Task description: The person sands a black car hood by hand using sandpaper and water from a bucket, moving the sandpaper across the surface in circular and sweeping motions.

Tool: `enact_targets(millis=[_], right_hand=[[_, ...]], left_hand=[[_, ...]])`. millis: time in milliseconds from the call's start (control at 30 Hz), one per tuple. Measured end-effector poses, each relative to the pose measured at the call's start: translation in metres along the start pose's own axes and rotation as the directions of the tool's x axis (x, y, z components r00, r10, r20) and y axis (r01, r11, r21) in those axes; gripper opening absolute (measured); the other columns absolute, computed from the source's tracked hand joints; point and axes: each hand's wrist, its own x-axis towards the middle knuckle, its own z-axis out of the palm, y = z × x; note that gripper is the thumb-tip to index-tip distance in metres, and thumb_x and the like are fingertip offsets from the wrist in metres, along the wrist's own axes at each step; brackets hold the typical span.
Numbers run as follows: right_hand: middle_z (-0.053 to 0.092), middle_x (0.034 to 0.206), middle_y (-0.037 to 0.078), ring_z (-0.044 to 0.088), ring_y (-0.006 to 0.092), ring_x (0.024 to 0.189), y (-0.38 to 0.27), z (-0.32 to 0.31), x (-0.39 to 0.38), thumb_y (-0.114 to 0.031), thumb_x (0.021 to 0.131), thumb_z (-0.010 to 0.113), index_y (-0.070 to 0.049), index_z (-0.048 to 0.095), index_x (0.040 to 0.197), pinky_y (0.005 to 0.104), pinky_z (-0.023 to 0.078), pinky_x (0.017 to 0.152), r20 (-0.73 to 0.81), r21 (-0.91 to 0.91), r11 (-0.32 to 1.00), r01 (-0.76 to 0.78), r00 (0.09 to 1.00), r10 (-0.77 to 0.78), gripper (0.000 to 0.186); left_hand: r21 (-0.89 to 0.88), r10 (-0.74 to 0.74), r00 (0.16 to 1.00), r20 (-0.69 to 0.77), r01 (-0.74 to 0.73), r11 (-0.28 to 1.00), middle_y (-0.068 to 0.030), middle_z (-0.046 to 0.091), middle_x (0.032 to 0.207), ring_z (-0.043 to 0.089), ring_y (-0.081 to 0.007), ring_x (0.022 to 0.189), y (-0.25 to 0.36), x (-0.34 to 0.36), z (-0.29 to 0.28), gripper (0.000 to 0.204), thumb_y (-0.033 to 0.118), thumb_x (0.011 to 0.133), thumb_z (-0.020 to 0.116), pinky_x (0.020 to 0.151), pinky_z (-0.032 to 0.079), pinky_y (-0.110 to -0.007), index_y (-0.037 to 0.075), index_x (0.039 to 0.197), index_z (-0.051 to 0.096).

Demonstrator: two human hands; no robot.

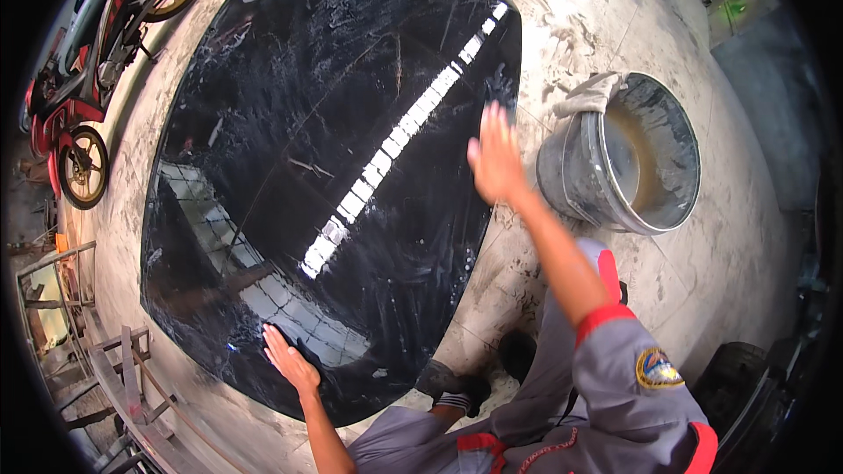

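The large black panel [281,211] lies on the pale floor [615,0] before the person, its glossy side up and marked with whitish smears. Both hands are bare and grip nothing. The left hand [292,362] is laid flat at the near left part of the panel, with the fingers straight and close together. The right hand [497,156] is stretched out at the right edge, its thumb away from the fingers (whether this palm presses or only hovers, it cannot be told). By judgement, the step in hand is work upon the surface with the bare palms; a further move of this kind calls for flat fingers and light, even contact, with care near the edge. The bucket [562,171] with cloudy liquid stands near the panel's right side, and a cloth [590,95] hangs on its rim. As for writing, none can be read on panel or bucket. A round emblem [659,369] sits on the grey right sleeve [606,377], and small red lettering lower on the clothing is bent and hard to read
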Motion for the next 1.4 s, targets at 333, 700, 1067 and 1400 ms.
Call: enact_targets(millis=[333,700,1067,1400], right_hand=[[0.014,0.169,0.027,0.015,0.0428,0.157,-0.066,-0.012,-0.133,-0.029,0.104,0.049,0.007,0.017,0.161,0.0581,0.014,0.125,0.175,0.173,0.981,0.083,0.978,-0.114,0.075],[0.017,0.169,0.024,0.015,0.0398,0.157,-0.042,0.003,-0.056,-0.034,0.106,0.043,0.003,0.021,0.161,0.0581,0.015,0.125,0.032,0.087,0.993,0.082,0.996,-0.085,0.069],[0.015,0.169,0.026,0.012,0.0400,0.158,0.027,-0.009,0.058,-0.036,0.109,0.034,0.007,0.020,0.159,0.0552,0.013,0.127,0.035,0.045,0.998,-0.050,0.998,0.048,0.068],[0.020,0.167,0.029,0.021,0.0429,0.155,-0.036,0.013,-0.008,-0.033,0.104,0.040,0.009,0.026,0.156,0.0578,0.020,0.123,0.003,-0.167,0.964,0.205,0.978,-0.208,0.068]], left_hand=[[0.028,-0.016,1.000,0.003,0.016,0.999,-0.0139,0.025,0.170,0.020,-0.0314,0.158,-0.011,-0.004,-0.005,0.071,0.048,0.111,0.012,0.127,0.008,-0.049,0.002,0.162,0.027],[0.016,-0.005,0.999,0.044,0.005,1.000,-0.0131,0.020,0.172,0.014,-0.0308,0.159,-0.017,-0.001,-0.002,0.075,0.054,0.109,0.009,0.126,0.005,-0.051,0.004,0.164,0.022],[-0.007,0.034,0.999,0.013,-0.034,0.999,-0.0129,0.023,0.171,0.018,-0.0310,0.158,0.000,0.002,0.013,0.073,0.051,0.110,0.010,0.127,0.007,-0.049,0.003,0.163,0.025],[0.051,-0.007,1.000,-0.013,0.008,0.999,-0.0126,0.026,0.170,0.020,-0.0306,0.158,-0.031,-0.009,0.003,0.070,0.047,0.111,0.011,0.127,0.009,-0.049,0.003,0.163,0.026]])
